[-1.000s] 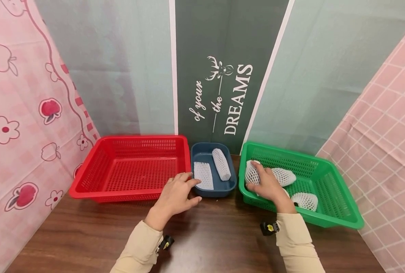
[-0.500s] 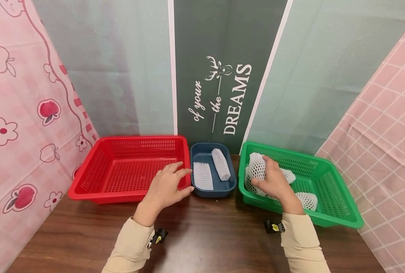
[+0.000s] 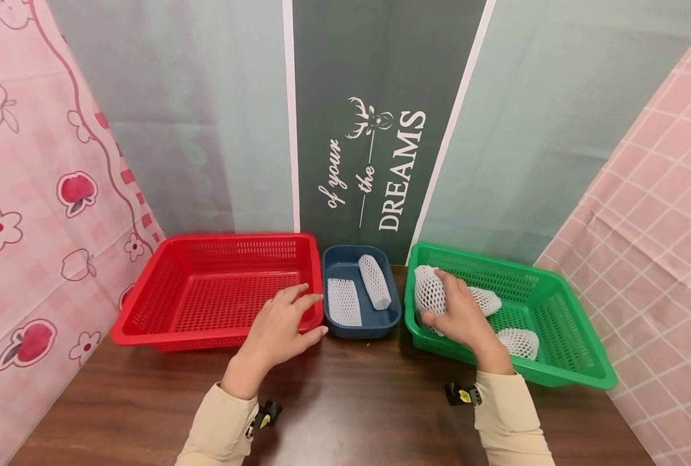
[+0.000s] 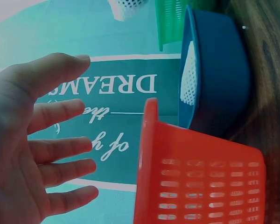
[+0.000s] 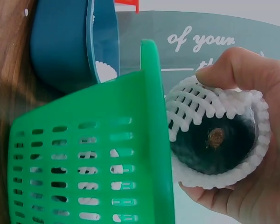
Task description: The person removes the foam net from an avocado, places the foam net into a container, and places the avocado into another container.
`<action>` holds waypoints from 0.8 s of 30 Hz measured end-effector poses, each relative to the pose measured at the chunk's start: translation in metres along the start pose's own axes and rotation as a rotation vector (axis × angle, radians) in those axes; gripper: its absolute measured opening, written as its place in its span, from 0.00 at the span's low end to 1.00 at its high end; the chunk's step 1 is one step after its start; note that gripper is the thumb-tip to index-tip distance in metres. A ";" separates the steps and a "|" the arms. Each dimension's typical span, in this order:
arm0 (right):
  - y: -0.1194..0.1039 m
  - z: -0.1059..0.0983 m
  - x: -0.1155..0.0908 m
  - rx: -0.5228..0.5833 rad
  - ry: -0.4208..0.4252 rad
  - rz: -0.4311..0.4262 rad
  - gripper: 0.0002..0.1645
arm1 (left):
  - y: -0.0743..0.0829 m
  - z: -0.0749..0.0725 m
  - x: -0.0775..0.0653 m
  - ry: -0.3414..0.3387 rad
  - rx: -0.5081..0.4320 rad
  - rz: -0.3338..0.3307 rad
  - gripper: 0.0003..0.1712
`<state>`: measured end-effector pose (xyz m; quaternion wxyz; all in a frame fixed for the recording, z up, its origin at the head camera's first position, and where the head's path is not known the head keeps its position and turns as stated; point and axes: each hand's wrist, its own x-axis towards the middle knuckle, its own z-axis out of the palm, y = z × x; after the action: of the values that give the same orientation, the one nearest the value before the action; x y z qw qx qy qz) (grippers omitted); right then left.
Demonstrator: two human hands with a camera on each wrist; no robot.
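My right hand [image 3: 463,316] grips a dark green fruit in a white foam net, which looks like an avocado [image 3: 429,290], at the left end of the green basket [image 3: 572,304]. In the right wrist view, the avocado's [image 5: 196,151] brown stem scar faces the camera through the net's open end, raised beside the basket rim. Several more net-wrapped fruits [image 3: 519,343] lie in that basket, partly hidden by the hand. Fingers spread and holding nothing, my left hand [image 3: 278,327] hovers by the right rim of the red basket [image 3: 220,340].
Between the baskets stands a small blue tub [image 3: 361,331]. It contains a flat foam net [image 3: 344,301] and a rolled foam net [image 3: 374,282]. All three containers stand on a brown wooden table [image 3: 351,408] before a printed curtain [image 3: 345,65].
My right hand has lifted the avocado from among the others and shifted it slightly left. My left hand has drawn back leftward from the blue tub.
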<state>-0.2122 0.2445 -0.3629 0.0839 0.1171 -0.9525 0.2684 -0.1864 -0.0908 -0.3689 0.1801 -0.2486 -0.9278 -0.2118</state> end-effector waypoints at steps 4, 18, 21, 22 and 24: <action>-0.003 0.003 -0.004 0.008 0.016 -0.021 0.50 | -0.001 0.003 -0.006 0.019 -0.016 0.009 0.33; -0.026 0.007 -0.013 0.057 0.080 -0.183 0.51 | -0.001 0.005 -0.023 0.112 -0.063 0.131 0.29; -0.030 0.009 -0.013 0.074 0.088 -0.221 0.52 | 0.000 0.005 -0.025 0.124 -0.071 0.145 0.29; -0.032 0.010 -0.013 0.081 0.087 -0.230 0.52 | 0.000 0.005 -0.026 0.124 -0.073 0.147 0.29; -0.034 0.013 -0.014 0.091 0.084 -0.248 0.52 | 0.000 0.006 -0.027 0.122 -0.076 0.144 0.28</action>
<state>-0.1912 0.2118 -0.3597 0.1506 0.2262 -0.9132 0.3037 -0.1656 -0.0983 -0.3854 0.2413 -0.3079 -0.8863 -0.2479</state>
